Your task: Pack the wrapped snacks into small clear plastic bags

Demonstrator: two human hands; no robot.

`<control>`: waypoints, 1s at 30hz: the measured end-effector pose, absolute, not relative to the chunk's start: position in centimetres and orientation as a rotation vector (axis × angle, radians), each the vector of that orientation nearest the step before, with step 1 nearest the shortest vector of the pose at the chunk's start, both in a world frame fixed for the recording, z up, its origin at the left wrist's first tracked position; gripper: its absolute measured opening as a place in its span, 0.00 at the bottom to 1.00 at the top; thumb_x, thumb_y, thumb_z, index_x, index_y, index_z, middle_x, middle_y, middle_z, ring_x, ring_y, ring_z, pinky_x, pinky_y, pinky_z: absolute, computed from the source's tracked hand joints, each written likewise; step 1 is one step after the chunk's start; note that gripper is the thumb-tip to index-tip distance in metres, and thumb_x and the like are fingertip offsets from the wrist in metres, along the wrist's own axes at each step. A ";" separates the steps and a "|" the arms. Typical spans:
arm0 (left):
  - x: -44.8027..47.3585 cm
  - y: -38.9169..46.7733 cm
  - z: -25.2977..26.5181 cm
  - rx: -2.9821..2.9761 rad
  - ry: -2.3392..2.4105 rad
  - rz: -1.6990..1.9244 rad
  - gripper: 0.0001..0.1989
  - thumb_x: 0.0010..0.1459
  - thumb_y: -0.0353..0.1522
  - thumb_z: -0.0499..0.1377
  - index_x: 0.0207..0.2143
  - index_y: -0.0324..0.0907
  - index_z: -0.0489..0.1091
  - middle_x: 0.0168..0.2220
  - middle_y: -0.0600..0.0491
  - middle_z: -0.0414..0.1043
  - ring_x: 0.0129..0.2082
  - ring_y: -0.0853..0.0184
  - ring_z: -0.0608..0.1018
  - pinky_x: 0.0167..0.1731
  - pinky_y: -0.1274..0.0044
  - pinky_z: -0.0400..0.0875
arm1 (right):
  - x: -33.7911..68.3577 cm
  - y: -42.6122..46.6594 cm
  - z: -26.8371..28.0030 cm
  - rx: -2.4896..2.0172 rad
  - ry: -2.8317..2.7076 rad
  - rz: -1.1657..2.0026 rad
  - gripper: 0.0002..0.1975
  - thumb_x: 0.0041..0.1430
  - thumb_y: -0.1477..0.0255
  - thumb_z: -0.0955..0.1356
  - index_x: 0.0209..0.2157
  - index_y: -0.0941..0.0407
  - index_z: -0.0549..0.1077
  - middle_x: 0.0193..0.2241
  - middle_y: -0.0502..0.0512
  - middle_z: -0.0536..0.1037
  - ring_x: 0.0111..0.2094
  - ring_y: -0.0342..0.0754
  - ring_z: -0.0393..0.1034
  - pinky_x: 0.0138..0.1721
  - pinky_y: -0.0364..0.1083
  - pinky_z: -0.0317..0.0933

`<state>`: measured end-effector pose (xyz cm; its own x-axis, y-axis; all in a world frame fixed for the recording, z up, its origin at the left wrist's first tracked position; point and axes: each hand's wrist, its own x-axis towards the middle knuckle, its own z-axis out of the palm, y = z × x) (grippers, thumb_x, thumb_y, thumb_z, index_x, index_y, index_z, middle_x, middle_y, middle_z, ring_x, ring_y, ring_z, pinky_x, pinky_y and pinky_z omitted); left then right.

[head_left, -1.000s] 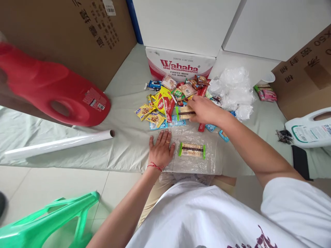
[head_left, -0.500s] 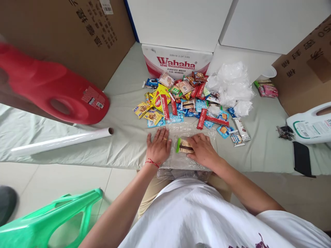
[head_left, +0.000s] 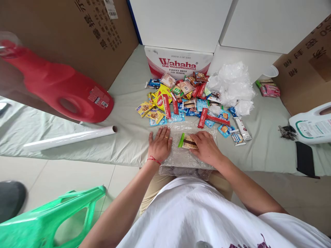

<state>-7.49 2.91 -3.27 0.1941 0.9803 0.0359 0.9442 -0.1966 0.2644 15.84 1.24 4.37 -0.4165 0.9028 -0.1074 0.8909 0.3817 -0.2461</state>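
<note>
A sheet of clear plastic film [head_left: 178, 159] lies on the cloth-covered table in front of me and hangs over the near edge. My left hand [head_left: 159, 146] rests flat on the film's left side, fingers spread, a ring and a red cord bracelet on it. My right hand [head_left: 207, 146] is curled over a packaged snack bar [head_left: 188, 141] with a green wrapper end, which lies on the film; the bar's right end is hidden under my fingers. Just beyond both hands lies a pile of wrapped snacks [head_left: 168, 103] in yellow, red and blue.
Crumpled clear plastic bundles [head_left: 232, 88] sit right of the pile, before a Wahaha carton [head_left: 178, 63]. At left are a red jug [head_left: 62, 91] and a white film roll [head_left: 72, 137]. A phone [head_left: 305, 158] and white bottle [head_left: 312, 124] lie right; a green stool [head_left: 51, 217] stands below.
The snack bar is slightly turned, its green end tilted, with my right hand still over it. My left hand stays flat. The whole view has shifted slightly.
</note>
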 end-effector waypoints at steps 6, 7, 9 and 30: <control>-7.6 2.9 -3.4 2.277 1.865 0.316 0.30 0.73 0.40 0.38 0.73 0.44 0.56 0.73 0.46 0.56 0.73 0.56 0.60 0.72 0.49 0.42 | 14.0 0.9 3.2 -1.610 -2.627 0.406 0.29 0.62 0.63 0.74 0.61 0.57 0.69 0.54 0.66 0.74 0.57 0.63 0.62 0.60 0.58 0.54; -7.6 2.9 -3.4 2.277 1.865 0.316 0.30 0.73 0.40 0.38 0.72 0.44 0.56 0.73 0.46 0.56 0.73 0.56 0.60 0.72 0.49 0.42 | 13.7 0.9 2.8 -1.618 -2.639 0.416 0.30 0.61 0.63 0.74 0.62 0.57 0.69 0.54 0.66 0.74 0.58 0.63 0.62 0.60 0.58 0.55; -7.6 2.9 -3.4 2.281 1.862 0.317 0.30 0.73 0.40 0.38 0.72 0.44 0.57 0.73 0.46 0.56 0.73 0.56 0.60 0.72 0.49 0.43 | 13.5 1.0 2.0 -1.646 -2.636 0.453 0.30 0.61 0.63 0.74 0.62 0.56 0.69 0.54 0.65 0.74 0.57 0.63 0.63 0.58 0.58 0.56; -9.7 3.2 -4.0 2.186 1.755 0.738 0.25 0.72 0.39 0.46 0.67 0.44 0.64 0.71 0.42 0.61 0.72 0.53 0.63 0.69 0.52 0.55 | 17.4 -2.3 1.4 -1.173 -2.405 0.304 0.24 0.68 0.66 0.70 0.61 0.60 0.69 0.56 0.67 0.73 0.59 0.60 0.62 0.62 0.61 0.61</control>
<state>-9.65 3.22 -4.00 0.1497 0.9609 0.2329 0.8386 -0.2481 0.4849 17.41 -2.28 1.45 -0.5404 0.7884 0.2939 0.6906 0.6151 -0.3804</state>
